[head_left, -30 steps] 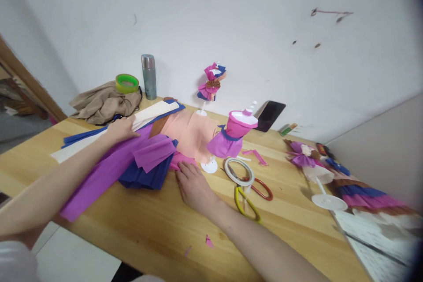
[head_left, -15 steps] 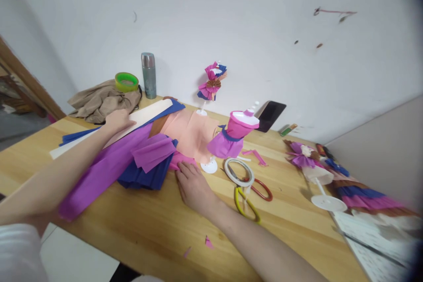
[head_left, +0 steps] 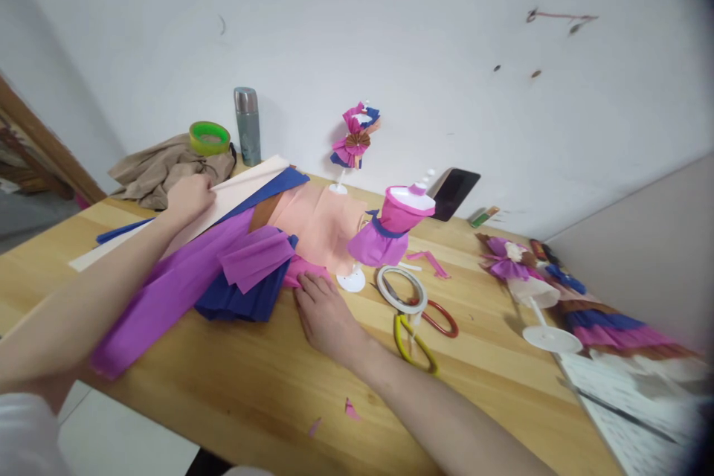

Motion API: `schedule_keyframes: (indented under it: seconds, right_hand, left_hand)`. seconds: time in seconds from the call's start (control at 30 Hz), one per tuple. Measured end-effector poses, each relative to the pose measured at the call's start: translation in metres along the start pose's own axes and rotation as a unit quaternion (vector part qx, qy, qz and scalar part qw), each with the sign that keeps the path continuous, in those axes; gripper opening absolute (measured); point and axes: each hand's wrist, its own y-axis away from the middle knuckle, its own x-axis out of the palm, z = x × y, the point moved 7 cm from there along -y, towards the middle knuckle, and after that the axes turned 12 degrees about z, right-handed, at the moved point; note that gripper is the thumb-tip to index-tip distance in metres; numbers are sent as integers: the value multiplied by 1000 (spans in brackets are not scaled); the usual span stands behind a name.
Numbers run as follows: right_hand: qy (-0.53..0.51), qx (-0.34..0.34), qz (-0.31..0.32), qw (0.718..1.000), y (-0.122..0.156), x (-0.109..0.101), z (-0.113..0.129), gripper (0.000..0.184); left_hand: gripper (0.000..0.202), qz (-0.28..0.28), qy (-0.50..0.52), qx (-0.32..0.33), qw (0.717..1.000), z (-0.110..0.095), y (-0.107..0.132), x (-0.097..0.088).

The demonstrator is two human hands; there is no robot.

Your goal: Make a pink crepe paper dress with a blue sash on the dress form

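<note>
My left hand (head_left: 193, 197) is closed on the edge of a cream crepe paper sheet (head_left: 245, 182), which lies over blue and purple paper. Its fingertips are partly hidden. My right hand (head_left: 329, 316) rests flat with fingers stretched out, their tips on pink paper (head_left: 306, 273) at the pile's near edge. Between the hands lie a long purple sheet (head_left: 184, 275), a folded blue piece (head_left: 239, 303), a smaller purple piece (head_left: 256, 256) and a wide peach sheet (head_left: 315, 223). To the right stands a small dress form (head_left: 399, 219) in a pink and purple paper dress.
Scissors (head_left: 416, 346) with yellow and red handles lie under a white tape roll (head_left: 400, 290). Behind are a thermos (head_left: 248, 126), green tape (head_left: 209, 137) on brown cloth (head_left: 161, 171), a second dressed form (head_left: 357, 137) and a dark tablet (head_left: 456, 193). More paper dresses (head_left: 513, 260) stand right.
My left hand has shifted slightly left with the cream sheet's edge, and the sheet's far end sits a little higher, showing a fold. My right hand stays in place. The view moved slightly.
</note>
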Motion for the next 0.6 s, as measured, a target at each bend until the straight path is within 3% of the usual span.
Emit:
schedule_keyframes:
  seconds: [0.2,0.3,0.33,0.43,0.6]
  right_hand:
    - [-33,-7,-35,999,3,-16,0,23]
    - [-142,-29,-71,987,7,-28,1,15]
    - [-200,-34,-83,976,9,-31,1,17]
    - [-402,-36,-85,911,12,-33,0,44]
    - [-655,-90,-2,751,18,-22,21,88]
  left_hand:
    - [40,-97,96,13,991,8,37,-57]
    - [43,-146,154,7,977,10,70,-87]
    - [42,-176,221,-4,959,12,85,-96]
    - [37,-164,368,12,915,1,124,-100]
    - [32,-20,588,70,806,-31,167,-57]
